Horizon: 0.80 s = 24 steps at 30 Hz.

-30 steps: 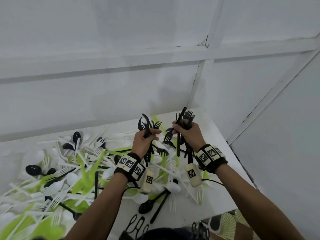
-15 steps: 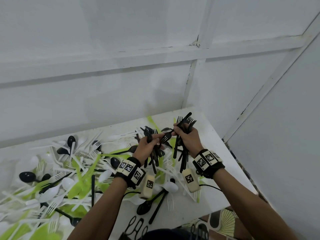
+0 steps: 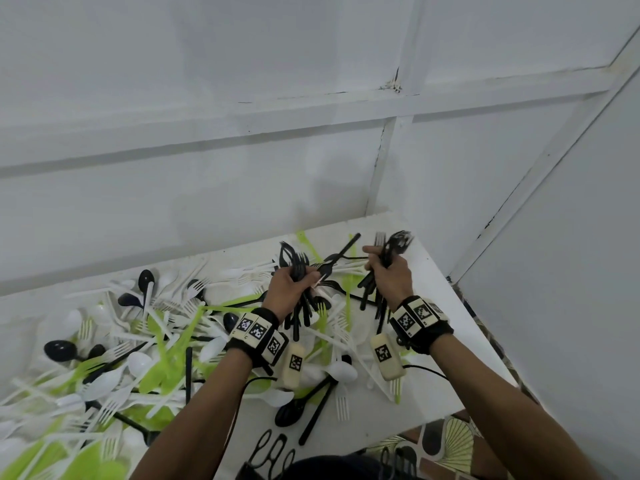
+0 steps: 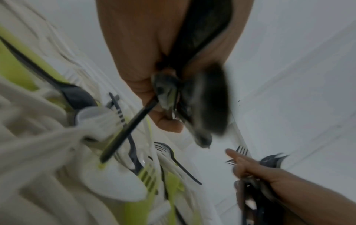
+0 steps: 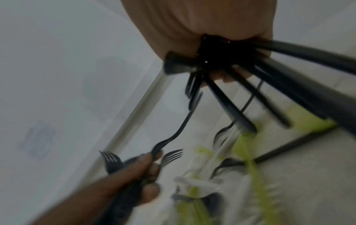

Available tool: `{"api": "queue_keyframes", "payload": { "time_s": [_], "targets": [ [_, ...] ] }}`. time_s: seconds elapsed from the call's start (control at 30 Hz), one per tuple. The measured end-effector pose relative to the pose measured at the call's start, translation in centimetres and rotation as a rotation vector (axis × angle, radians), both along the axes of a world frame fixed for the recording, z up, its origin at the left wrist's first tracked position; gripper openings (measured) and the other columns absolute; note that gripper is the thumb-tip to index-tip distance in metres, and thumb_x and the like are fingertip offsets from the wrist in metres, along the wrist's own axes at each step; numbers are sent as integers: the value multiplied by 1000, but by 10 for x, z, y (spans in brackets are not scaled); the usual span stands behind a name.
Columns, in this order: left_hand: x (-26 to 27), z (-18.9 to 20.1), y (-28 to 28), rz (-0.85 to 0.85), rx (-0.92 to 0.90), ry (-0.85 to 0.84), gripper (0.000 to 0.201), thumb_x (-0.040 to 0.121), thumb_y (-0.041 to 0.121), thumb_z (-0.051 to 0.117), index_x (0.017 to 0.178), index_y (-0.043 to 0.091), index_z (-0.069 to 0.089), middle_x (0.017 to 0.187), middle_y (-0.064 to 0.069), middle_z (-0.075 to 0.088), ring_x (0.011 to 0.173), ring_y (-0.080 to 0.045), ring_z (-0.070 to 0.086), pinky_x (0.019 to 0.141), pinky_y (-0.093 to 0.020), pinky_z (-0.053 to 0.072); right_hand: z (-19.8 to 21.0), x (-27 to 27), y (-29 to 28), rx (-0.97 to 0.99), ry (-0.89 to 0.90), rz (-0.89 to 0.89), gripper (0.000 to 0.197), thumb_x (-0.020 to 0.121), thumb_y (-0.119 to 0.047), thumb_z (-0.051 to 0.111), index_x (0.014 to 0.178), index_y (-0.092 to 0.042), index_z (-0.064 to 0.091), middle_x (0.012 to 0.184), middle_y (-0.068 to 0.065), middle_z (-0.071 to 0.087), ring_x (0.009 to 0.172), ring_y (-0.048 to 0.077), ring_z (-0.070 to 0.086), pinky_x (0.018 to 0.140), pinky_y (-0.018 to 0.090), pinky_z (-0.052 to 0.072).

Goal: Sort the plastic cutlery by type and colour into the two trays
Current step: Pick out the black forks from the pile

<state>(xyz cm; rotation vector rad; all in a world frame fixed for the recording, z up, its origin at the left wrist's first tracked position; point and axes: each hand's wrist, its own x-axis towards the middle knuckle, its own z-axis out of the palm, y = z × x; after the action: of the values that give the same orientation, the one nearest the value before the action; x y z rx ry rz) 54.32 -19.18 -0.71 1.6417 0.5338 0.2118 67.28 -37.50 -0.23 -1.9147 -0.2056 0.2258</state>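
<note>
My left hand (image 3: 292,284) grips a bundle of black forks (image 3: 294,261), tines up, above the table's back right part. My right hand (image 3: 389,271) grips a second bundle of black forks (image 3: 398,239) just to the right, handles hanging below the fist. One single black fork (image 3: 332,263) spans the gap between the hands. In the right wrist view this fork (image 5: 177,132) runs from my right hand (image 5: 192,38) down to the left hand (image 5: 134,172), whose thumb lies on its neck. The blurred left wrist view shows my left hand (image 4: 154,99) round dark cutlery (image 4: 208,99). No tray is in view.
A mixed pile of white, green and black cutlery (image 3: 138,358) covers the white table (image 3: 433,292) from the left to under my hands. White walls stand close behind and to the right. The table's right edge drops to a patterned floor (image 3: 457,441).
Both hands have stayed above the pile and drawn slightly apart. A single black fork now stretches between them. The view has tilted a little.
</note>
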Motion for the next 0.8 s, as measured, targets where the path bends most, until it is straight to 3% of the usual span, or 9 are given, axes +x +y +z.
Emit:
{"api": "queue_keyframes", "payload": {
  "time_s": [0.03, 0.1, 0.2, 0.3, 0.4, 0.5, 0.57, 0.67, 0.8],
  "targets": [
    [0, -4, 7, 7, 37, 16, 6, 94, 18, 72, 97, 15, 76, 65, -10, 70, 61, -18, 66, 74, -36, 56, 1, 2, -5, -50, -78, -20, 22, 104, -20, 53, 108, -30, 72, 80, -4, 71, 65, 14, 65, 62, 22, 53],
    [-2, -6, 16, -53, 101, 57, 6, 94, 22, 72, 95, 17, 76, 67, -6, 72, 67, -20, 69, 83, -44, 56, 2, 3, -13, -90, -280, 24, 26, 104, -15, 50, 114, -26, 71, 79, 0, 67, 59, 18, 64, 58, 29, 55],
    [-1, 6, 18, -190, 105, 81, 9, 97, 24, 69, 96, 16, 73, 69, -14, 72, 65, -18, 68, 80, -42, 55, 6, 1, -14, -183, -499, 286, 26, 104, -11, 52, 118, -23, 70, 89, -2, 68, 54, 18, 64, 59, 29, 53],
    [6, 23, 15, -248, 74, 65, 11, 99, 24, 66, 99, 14, 71, 67, -12, 70, 63, -14, 65, 76, -33, 51, 12, 1, -12, -430, -620, 587, 26, 101, -28, 60, 123, -16, 70, 121, 6, 68, 88, 30, 69, 75, 38, 54],
    [13, 32, 15, -281, 45, 60, 21, 99, 25, 66, 104, 6, 71, 67, -12, 68, 65, -23, 62, 68, -31, 51, 10, 1, -12, -608, -637, 711, 41, 96, -45, 64, 122, -13, 68, 117, 12, 66, 97, 35, 65, 76, 39, 50],
    [18, 35, 11, -296, 39, 54, 34, 99, 30, 65, 106, -3, 70, 68, -12, 68, 62, -19, 61, 58, -22, 49, 6, 3, -14, -688, -721, 640, 41, 96, -48, 64, 117, -13, 68, 111, 12, 64, 91, 38, 64, 70, 38, 47],
    [23, 33, 5, -199, 53, 5, 31, 101, 30, 63, 104, 1, 74, 74, -9, 71, 61, -14, 63, 57, -20, 48, 4, 8, -16, -708, -709, 560, 38, 97, -46, 63, 117, -14, 66, 110, 13, 63, 88, 41, 64, 69, 43, 51],
    [33, 20, 4, -55, 68, -39, 20, 100, 26, 65, 100, 12, 80, 81, 0, 74, 63, -16, 68, 63, -22, 50, 3, 15, -27, -630, -613, 399, 31, 99, -43, 61, 101, -12, 67, 95, 12, 64, 77, 40, 63, 62, 39, 47],
    [44, 2, -1, -180, 277, 90, 16, 92, 34, 74, 88, 21, 82, 84, 7, 79, 72, -8, 71, 78, -27, 54, 2, 18, -51, -470, -325, 223, 35, 99, -46, 60, 71, -27, 52, 63, -2, 60, 57, 24, 60, 59, 35, 50]
  ]
}}
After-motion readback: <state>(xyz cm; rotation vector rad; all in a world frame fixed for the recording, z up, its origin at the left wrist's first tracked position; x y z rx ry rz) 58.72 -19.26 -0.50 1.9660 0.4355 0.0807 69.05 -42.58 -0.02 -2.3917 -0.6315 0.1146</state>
